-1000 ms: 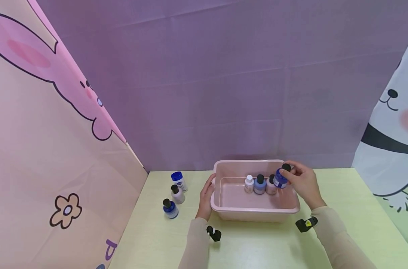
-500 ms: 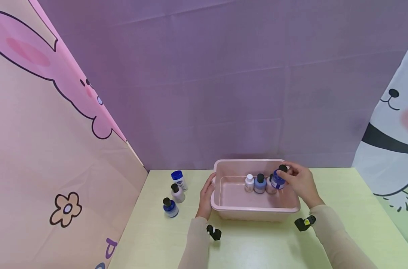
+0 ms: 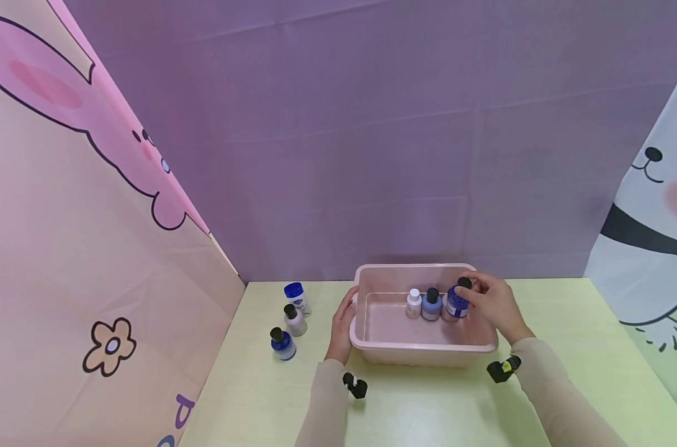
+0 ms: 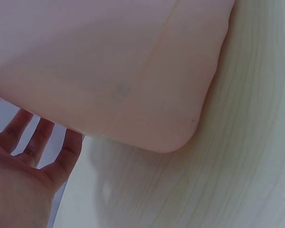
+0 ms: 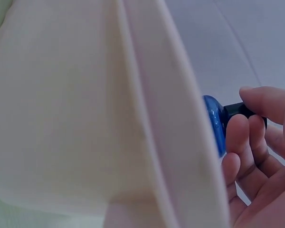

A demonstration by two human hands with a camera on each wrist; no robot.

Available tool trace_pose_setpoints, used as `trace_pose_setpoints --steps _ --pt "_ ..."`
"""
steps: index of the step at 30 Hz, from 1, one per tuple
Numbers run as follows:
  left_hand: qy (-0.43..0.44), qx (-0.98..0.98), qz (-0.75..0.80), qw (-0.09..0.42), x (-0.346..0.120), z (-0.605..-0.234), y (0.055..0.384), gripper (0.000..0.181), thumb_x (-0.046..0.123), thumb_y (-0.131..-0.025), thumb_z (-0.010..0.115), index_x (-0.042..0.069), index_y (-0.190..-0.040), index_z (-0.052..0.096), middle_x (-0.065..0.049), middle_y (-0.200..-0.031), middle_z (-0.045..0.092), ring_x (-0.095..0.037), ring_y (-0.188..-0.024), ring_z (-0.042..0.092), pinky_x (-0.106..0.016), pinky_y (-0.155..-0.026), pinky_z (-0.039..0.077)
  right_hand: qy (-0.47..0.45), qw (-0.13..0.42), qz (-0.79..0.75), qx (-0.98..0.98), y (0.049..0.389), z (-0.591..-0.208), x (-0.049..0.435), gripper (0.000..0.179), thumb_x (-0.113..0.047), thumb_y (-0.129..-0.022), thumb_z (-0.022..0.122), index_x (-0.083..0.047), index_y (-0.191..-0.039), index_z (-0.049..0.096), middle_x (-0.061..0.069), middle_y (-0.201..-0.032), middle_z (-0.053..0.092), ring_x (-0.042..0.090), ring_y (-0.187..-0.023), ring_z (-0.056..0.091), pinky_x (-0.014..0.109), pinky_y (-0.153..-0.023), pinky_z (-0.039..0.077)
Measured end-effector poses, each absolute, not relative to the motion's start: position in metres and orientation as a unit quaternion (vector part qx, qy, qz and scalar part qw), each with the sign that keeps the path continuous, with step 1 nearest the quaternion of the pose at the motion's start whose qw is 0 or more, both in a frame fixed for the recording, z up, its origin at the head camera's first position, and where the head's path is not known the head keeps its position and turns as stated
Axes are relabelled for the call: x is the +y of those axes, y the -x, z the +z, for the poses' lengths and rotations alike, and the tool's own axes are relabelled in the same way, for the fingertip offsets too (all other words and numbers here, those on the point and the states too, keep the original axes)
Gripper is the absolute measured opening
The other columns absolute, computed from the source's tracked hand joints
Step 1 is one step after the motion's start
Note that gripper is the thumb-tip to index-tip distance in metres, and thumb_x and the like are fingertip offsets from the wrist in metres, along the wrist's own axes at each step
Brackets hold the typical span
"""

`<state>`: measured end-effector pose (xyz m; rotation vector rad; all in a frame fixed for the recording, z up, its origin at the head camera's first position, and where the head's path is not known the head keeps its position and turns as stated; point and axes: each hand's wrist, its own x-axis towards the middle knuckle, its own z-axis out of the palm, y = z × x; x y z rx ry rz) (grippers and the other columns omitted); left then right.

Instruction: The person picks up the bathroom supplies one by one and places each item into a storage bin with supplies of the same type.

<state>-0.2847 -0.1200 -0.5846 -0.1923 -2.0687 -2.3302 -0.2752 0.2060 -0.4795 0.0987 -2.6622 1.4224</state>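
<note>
My right hand (image 3: pixel 497 305) pinches the black cap of a dark blue bottle (image 3: pixel 457 303) inside the pink plastic tub (image 3: pixel 422 349), toward its right end. In the right wrist view, thumb and fingertips close on the cap, and the tub wall hides the lower part of the bottle (image 5: pixel 213 124). A pale pink bottle (image 3: pixel 447 315) is mostly hidden behind it. Left of these stand a light blue bottle (image 3: pixel 431 308) with black cap and a small white bottle (image 3: pixel 413 306). My left hand (image 3: pixel 341 326) rests against the tub's left side, fingers extended.
Left of the tub, a white bottle with blue lid (image 3: pixel 298 300), a pale bottle with black cap (image 3: pixel 296 321) and a dark blue bottle (image 3: pixel 283 345) stand on the light wooden table (image 3: pixel 416 406). A purple cloth wall (image 3: pixel 327 155) rises behind the table.
My right hand has moved left and down, lowering the dark blue bottle into the tub in front of the pale pink one. The left hand stays at the tub's side.
</note>
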Motion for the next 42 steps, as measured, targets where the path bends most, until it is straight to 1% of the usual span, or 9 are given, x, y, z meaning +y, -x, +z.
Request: trace_pose_setpoints --steps 4,7,13,17,24,26,31,36,42 --pt "0.062 -0.659 -0.749 0.002 -0.121 -0.582 0.284 0.04 0.035 -0.104 0.038 0.036 -0.143 0.042 0.007 -0.155 0.034 -0.025 -0.139 0.038 -0.05 -0.111 0.035 -0.039 0.057 0.461 -0.885 0.278 -0.48 0.206 0.039 -0.026 -0.088 0.07 -0.007 -0.121 0.062 0.006 -0.074 0.053 0.024 -0.064 0.058 0.022 -0.052 0.044" --pt "0.062 -0.661 -0.748 -0.004 -0.121 -0.575 0.281 0.041 0.028 -0.105 0.036 0.033 -0.145 0.041 0.004 -0.156 0.032 -0.027 -0.14 0.037 -0.051 -0.111 0.034 -0.039 0.054 0.452 -0.889 0.278 -0.481 0.206 0.037 -0.026 -0.088 0.07 -0.007 -0.119 0.063 0.006 -0.073 0.053 0.019 -0.062 0.056 0.023 -0.052 0.044" --pt "0.066 -0.668 -0.741 -0.004 -0.12 -0.556 0.269 0.043 0.026 -0.105 0.036 0.027 -0.147 0.038 0.001 -0.157 0.031 -0.028 -0.14 0.036 -0.05 -0.112 0.035 -0.047 0.039 0.438 -0.897 0.279 -0.482 0.206 0.034 -0.025 -0.087 0.071 -0.006 -0.115 0.064 0.005 -0.07 0.053 0.016 -0.062 0.053 0.024 -0.052 0.042" --pt "0.069 -0.666 -0.743 -0.004 -0.12 -0.554 0.268 0.043 0.025 -0.105 0.036 0.025 -0.148 0.038 -0.001 -0.157 0.031 -0.031 -0.14 0.037 -0.05 -0.111 0.035 -0.05 0.028 0.432 -0.9 0.279 -0.482 0.205 0.034 -0.025 -0.087 0.071 -0.005 -0.114 0.064 0.003 -0.07 0.05 0.016 -0.061 0.053 0.024 -0.052 0.041" --pt "0.069 -0.664 -0.745 -0.005 -0.12 -0.563 0.274 0.043 0.026 -0.105 0.036 0.026 -0.148 0.038 -0.003 -0.158 0.03 -0.034 -0.14 0.036 -0.052 -0.11 0.035 -0.052 0.004 0.406 -0.912 0.282 -0.484 0.206 0.033 -0.027 -0.088 0.07 -0.007 -0.112 0.062 0.003 -0.069 0.051 0.019 -0.062 0.055 0.025 -0.055 0.042" --pt "0.065 -0.662 -0.746 -0.005 -0.121 -0.57 0.278 0.043 0.028 -0.105 0.037 0.028 -0.147 0.038 0.0 -0.158 0.03 -0.031 -0.141 0.036 -0.052 -0.111 0.035 -0.051 -0.004 0.395 -0.917 0.284 -0.485 0.206 0.034 -0.028 -0.087 0.07 -0.007 -0.113 0.062 0.003 -0.069 0.051 0.019 -0.063 0.055 0.026 -0.056 0.042" --pt "0.057 -0.667 -0.743 0.001 -0.121 -0.581 0.284 0.042 0.04 -0.102 0.04 0.036 -0.144 0.041 0.009 -0.156 0.032 -0.024 -0.142 0.034 -0.051 -0.113 0.032 -0.052 -0.021 0.367 -0.929 0.287 -0.485 0.207 0.04 -0.031 -0.088 0.069 -0.006 -0.117 0.059 0.002 -0.068 0.053 0.017 -0.06 0.055 0.028 -0.056 0.04" --pt "0.062 -0.669 -0.74 0.015 -0.12 -0.584 0.284 0.046 0.048 -0.098 0.043 0.038 -0.143 0.042 0.009 -0.156 0.033 -0.025 -0.142 0.035 -0.052 -0.112 0.032 -0.061 -0.037 0.354 -0.932 0.287 -0.482 0.207 0.043 -0.031 -0.088 0.068 -0.003 -0.119 0.057 0.003 -0.067 0.055 0.016 -0.057 0.056 0.029 -0.056 0.04" --pt "0.061 -0.665 -0.744 0.004 -0.12 -0.579 0.282 0.042 0.039 -0.102 0.04 0.035 -0.144 0.041 0.006 -0.157 0.031 -0.026 -0.143 0.032 -0.052 -0.114 0.03 -0.069 -0.047 0.342 -0.936 0.289 -0.478 0.207 0.037 -0.031 -0.088 0.068 -0.006 -0.114 0.059 0.003 -0.07 0.056 0.017 -0.057 0.057 0.028 -0.057 0.04"
